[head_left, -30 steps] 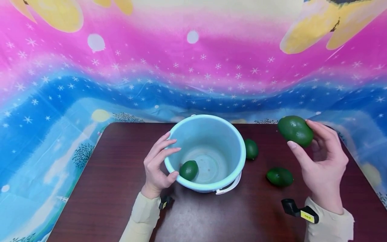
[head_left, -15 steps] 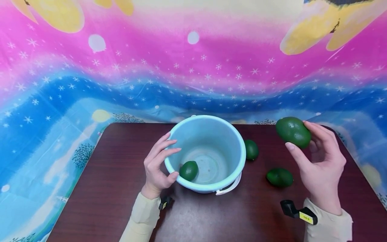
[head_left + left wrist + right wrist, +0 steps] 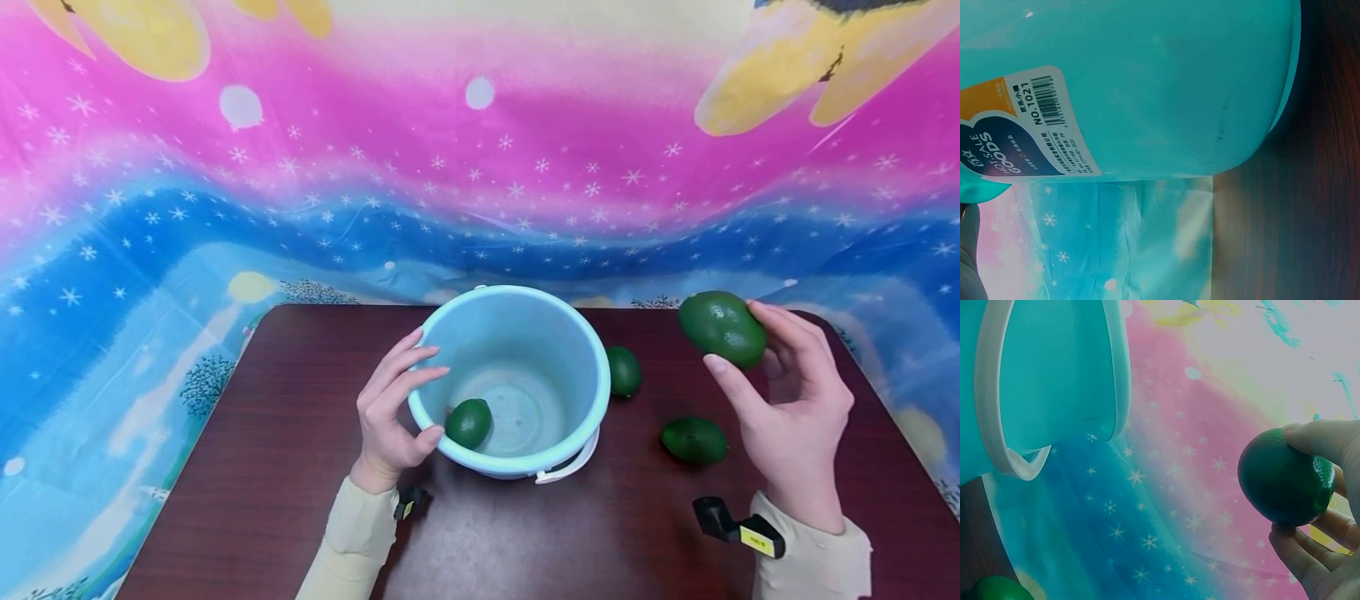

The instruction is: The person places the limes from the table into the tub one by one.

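A light blue bucket [image 3: 577, 350] stands on the dark wooden table [image 3: 285, 467], with one green avocado [image 3: 468, 422] lying inside it. My left hand [image 3: 393, 408] grips the bucket's near-left rim, thumb and fingers curled around the wall. My right hand [image 3: 780, 400] holds a large green avocado [image 3: 722, 328] up in the air to the right of the bucket; the right wrist view shows the same avocado [image 3: 1285, 478] pinched between thumb and fingers. In the left wrist view the bucket wall [image 3: 1166, 81] with its barcode label fills the frame.
Two more avocados lie on the table: one [image 3: 624, 371] against the bucket's right side, another [image 3: 693, 439] nearer the front right. A white bucket handle [image 3: 570, 463] hangs at the front. A colourful starry cloth [image 3: 480, 167] covers the wall behind.
My right hand has carried the held avocado slightly left toward the bucket. The left hand and bucket have stayed still.
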{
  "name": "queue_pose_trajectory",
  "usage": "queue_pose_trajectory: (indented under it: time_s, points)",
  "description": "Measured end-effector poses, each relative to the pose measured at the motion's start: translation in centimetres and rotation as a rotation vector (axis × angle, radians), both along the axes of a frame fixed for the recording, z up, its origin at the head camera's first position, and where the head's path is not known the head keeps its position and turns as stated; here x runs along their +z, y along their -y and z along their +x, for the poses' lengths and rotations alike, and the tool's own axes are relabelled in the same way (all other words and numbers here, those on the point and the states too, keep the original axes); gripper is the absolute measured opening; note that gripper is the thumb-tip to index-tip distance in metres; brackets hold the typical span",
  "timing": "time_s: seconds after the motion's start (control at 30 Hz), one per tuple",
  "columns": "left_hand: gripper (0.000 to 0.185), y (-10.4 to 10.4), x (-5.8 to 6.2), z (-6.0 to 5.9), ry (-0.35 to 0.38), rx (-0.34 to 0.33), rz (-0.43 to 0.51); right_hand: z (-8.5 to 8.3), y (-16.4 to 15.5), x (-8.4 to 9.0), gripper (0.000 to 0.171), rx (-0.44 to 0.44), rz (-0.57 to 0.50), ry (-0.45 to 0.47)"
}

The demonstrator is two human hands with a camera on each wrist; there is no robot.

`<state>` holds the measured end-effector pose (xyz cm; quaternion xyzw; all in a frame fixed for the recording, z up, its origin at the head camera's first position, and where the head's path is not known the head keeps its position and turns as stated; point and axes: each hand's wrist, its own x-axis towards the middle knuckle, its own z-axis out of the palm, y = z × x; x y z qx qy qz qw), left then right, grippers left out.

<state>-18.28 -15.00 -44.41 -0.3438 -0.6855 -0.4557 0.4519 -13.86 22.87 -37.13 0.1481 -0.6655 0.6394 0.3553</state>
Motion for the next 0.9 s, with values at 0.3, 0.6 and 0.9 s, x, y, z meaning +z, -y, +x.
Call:
queue_pose_trajectory:
  time_s: [0.3,0.6,0.9]
  points:
    - [0.064,0.04,-0.04,0.04,0.009,-0.006,0.001,0.13,0.24,0.15,0.058,-0.013,0.015,-0.001]
    - [0.064,0.03,0.06,0.04,0.009,-0.005,0.0,0.11,0.36,0.13,0.059,0.013,-0.013,-0.013]
    - [0.064,0.0,0.15,0.04,0.005,-0.008,0.004,0.11,0.39,0.16,0.058,-0.002,0.017,0.003]
